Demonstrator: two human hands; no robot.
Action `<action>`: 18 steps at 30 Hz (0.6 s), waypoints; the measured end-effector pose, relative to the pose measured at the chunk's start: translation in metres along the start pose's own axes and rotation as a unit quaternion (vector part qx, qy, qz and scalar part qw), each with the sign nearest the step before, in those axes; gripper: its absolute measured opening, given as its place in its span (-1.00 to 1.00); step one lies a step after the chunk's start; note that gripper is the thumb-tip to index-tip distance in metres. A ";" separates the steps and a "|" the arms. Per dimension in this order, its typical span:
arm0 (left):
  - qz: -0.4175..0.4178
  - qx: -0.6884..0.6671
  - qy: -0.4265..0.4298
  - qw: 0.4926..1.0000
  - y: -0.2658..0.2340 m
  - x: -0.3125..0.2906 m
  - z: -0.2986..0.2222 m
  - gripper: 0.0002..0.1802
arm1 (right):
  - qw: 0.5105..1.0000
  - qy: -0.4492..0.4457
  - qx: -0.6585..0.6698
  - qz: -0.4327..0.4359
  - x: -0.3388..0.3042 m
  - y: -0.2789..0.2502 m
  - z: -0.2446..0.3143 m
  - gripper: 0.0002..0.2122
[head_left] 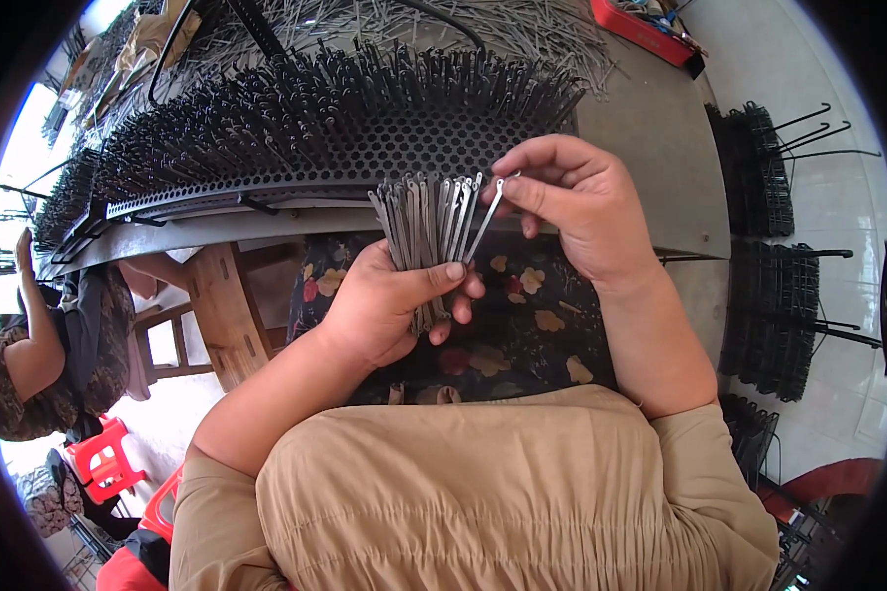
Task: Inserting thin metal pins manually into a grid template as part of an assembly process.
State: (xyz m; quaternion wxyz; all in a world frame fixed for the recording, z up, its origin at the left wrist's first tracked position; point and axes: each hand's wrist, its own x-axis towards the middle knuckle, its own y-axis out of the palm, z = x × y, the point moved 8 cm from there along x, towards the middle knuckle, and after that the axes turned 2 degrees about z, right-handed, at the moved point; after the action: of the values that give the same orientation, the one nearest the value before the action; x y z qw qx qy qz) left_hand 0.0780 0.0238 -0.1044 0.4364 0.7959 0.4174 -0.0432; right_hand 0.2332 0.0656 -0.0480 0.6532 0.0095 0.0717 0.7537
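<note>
My left hand [404, 295] is closed around a fanned bundle of thin grey metal strips [419, 222], their upper ends pierced with small holes. Its thumb presses across the front of the bundle. At the right side one strip [487, 215] leans away from the others, its lower end still by my left thumb. The thumb and forefinger of my right hand [572, 197] pinch the top of that strip. Just beyond both hands stands a black perforated rack [414, 148], filled with upright dark hook-ended pieces [296, 118].
Many loose metal strips [532, 39] lie heaped on the grey table [641, 148] behind the rack. A red tray [646, 34] sits at the far right. Bundled black racks [774, 315] stand on the right. Left are a wooden stool [227, 315], red stools [103, 458] and another person's arm [34, 335].
</note>
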 end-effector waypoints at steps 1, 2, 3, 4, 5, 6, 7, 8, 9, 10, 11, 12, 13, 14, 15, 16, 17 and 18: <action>0.002 0.001 0.000 1.000 0.000 0.000 0.001 -0.90 | 0.999 -0.022 0.023 0.006 0.000 -0.003 0.003 -0.89; 0.003 0.013 0.001 1.000 -0.002 -0.001 0.001 -0.90 | 0.999 -0.025 0.027 0.001 0.000 -0.008 0.005 -0.91; 0.004 0.026 0.003 1.000 -0.003 0.000 0.002 -0.90 | 0.999 -0.026 0.027 0.002 0.002 -0.013 0.008 -0.91; 0.003 0.026 0.004 1.000 -0.004 0.000 0.003 -0.90 | 0.998 -0.044 0.025 -0.030 0.005 -0.025 0.013 -0.91; -0.002 0.041 0.000 0.999 -0.005 0.001 0.004 -0.91 | 0.996 -0.062 0.024 -0.064 0.006 -0.039 0.020 -0.91; -0.007 0.056 -0.005 0.998 -0.006 0.001 0.005 -0.91 | 0.990 -0.093 0.027 -0.104 0.007 -0.053 0.029 -0.92; -0.006 0.056 -0.005 0.998 -0.006 0.002 0.006 -0.91 | 0.990 -0.094 0.026 -0.106 0.009 -0.055 0.033 -0.92; -0.025 0.058 -0.005 0.998 -0.010 0.003 0.008 -0.91 | 0.959 -0.195 -0.059 -0.194 0.002 -0.067 0.055 -0.91; -0.044 0.061 -0.006 0.997 -0.013 0.004 0.009 -0.92 | 0.904 -0.292 -0.142 -0.278 -0.010 -0.074 0.073 -0.90; -0.044 0.061 -0.006 0.997 -0.013 0.004 0.008 -0.92 | 0.851 -0.341 -0.248 -0.313 -0.016 -0.076 0.079 -0.86; -0.056 0.065 -0.004 0.996 -0.015 0.004 0.007 -0.92 | 0.851 -0.340 -0.248 -0.313 -0.015 -0.077 0.077 -0.86; -0.069 0.069 -0.001 0.995 -0.017 0.004 0.006 -0.93 | 0.813 -0.386 -0.308 -0.310 -0.019 -0.070 0.083 -0.87; -0.069 0.069 -0.001 0.995 -0.017 0.004 0.006 -0.93 | 0.769 -0.429 -0.365 -0.303 -0.023 -0.061 0.086 -0.87; -0.073 0.073 0.002 0.995 -0.016 0.004 0.006 -0.93 | 0.767 -0.429 -0.367 -0.305 -0.022 -0.061 0.085 -0.87; -0.076 0.076 0.005 0.994 -0.016 0.005 0.005 -0.93 | 0.758 -0.439 -0.372 -0.307 -0.021 -0.059 0.084 -0.88; -0.075 0.077 0.005 0.994 -0.015 0.005 0.005 -0.93 | 0.748 -0.450 -0.377 -0.309 -0.021 -0.058 0.084 -0.89; -0.077 0.079 0.005 0.994 -0.014 0.004 0.005 -0.93 | 0.748 -0.450 -0.377 -0.308 -0.019 -0.058 0.085 -0.89; -0.079 0.081 0.006 0.994 -0.014 0.004 0.005 -0.94 | 0.744 -0.448 -0.383 -0.316 -0.017 -0.058 0.086 -0.89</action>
State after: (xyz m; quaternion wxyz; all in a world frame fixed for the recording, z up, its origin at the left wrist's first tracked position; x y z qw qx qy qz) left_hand 0.0718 0.0265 -0.1186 0.3630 0.7934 0.4768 -0.1071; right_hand 0.3021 0.0645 0.0315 0.7598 0.0720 -0.5248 0.3770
